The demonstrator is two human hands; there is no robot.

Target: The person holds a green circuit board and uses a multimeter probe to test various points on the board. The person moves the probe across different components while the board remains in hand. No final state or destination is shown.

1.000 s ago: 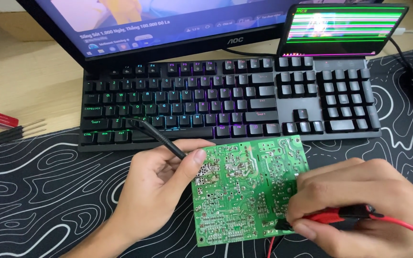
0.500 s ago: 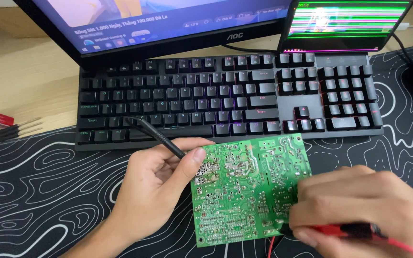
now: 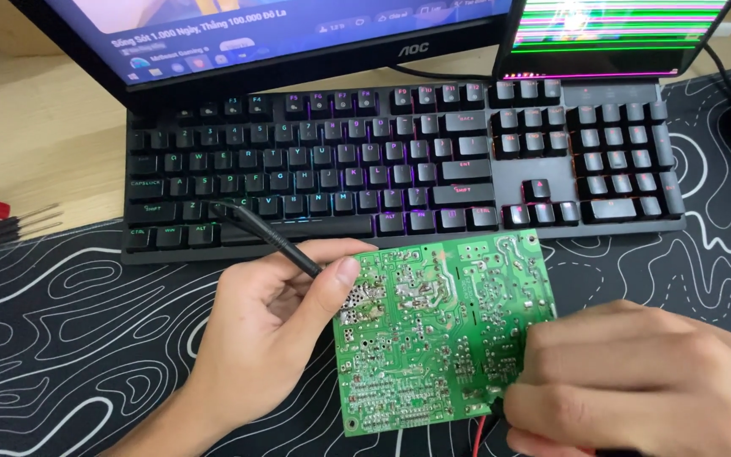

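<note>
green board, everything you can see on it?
The board is a green circuit board seen solder side up: silvery joints, pale traces, white markings. It sits tilted over the patterned mat, just below the keyboard. The left hand holds its left edge, thumb on top, with a black probe. The right hand covers its lower right corner.

Two hands showing: left hand, right hand. One green circuit board lying between them. One black probe sitting in the left grip. One red lead peeking out beside a black one at the bottom edge, so two leads showing. One black keyboard sitting behind. Two screens showing: one monitor, one smaller glitching display. One patterned desk mat lying underneath. Screwdrivers lying at the left edge, roughly three or four, exact count unclear.
</note>
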